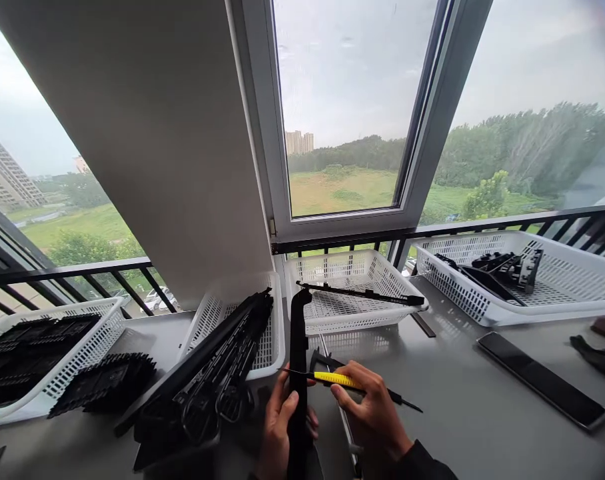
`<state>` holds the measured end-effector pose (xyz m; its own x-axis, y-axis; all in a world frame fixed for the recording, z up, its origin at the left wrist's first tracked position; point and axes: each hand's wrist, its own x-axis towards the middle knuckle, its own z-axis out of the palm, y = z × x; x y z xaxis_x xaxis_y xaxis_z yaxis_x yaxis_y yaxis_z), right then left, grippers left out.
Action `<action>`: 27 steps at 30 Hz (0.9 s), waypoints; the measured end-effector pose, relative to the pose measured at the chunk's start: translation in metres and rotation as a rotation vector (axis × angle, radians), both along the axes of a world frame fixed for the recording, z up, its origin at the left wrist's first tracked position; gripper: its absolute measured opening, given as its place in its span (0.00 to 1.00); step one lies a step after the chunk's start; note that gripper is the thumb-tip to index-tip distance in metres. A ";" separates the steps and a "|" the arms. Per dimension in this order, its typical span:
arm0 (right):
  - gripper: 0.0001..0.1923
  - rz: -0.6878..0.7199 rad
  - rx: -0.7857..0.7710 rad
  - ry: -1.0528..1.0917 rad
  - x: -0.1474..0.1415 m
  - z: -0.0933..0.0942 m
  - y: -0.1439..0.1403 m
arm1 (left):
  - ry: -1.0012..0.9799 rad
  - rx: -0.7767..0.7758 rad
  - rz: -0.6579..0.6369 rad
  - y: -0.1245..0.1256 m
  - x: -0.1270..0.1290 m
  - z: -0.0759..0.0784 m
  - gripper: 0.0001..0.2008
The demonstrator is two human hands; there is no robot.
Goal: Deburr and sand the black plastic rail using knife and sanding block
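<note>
A long black plastic part (298,333) stands nearly upright in my left hand (277,423), with my fingers and thumb wrapped around its lower half. My right hand (370,403) grips a thin-tipped tool with a ridged yellow handle (335,380). The tool's dark tip points left and crosses the part just above my left thumb; whether it touches cannot be made out. Beneath my right hand, a black caliper (321,361) lies on the grey table (447,413), partly hidden by the hand.
White baskets stand along the window: one (275,353) with long black parts leaning out, another (352,327) with a black strip (367,293) across its rim. A right basket (487,317) holds black parts. A phone (542,379) lies right; stacked black pieces (105,383) lie left.
</note>
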<state>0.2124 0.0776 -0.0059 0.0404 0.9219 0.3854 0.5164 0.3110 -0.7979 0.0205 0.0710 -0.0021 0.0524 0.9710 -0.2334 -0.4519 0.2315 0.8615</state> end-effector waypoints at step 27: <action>0.15 -0.097 0.083 0.112 -0.005 -0.016 -0.001 | -0.060 0.091 0.046 0.009 -0.002 -0.020 0.34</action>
